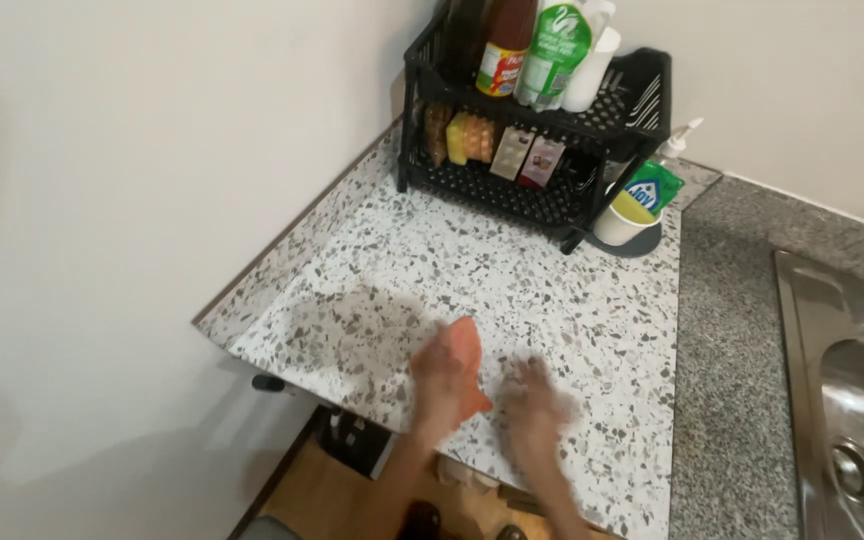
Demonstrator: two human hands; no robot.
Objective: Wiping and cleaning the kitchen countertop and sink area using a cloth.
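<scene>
My left hand [440,375] rests on an orange cloth [466,345] that lies on a speckled white terrazzo-pattern countertop [512,290]. The fingers appear closed over the cloth, though motion blur softens them. My right hand [535,400] lies beside it on the counter, blurred, fingers spread, with nothing in it. Both hands sit near the counter's front edge.
A black two-tier rack [532,120] stands at the back with bottles on top and small packets below. A pump bottle in a white cup [642,200] sits to its right. A grey counter [742,350] and steel sink [857,390] lie at the right. White wall at left.
</scene>
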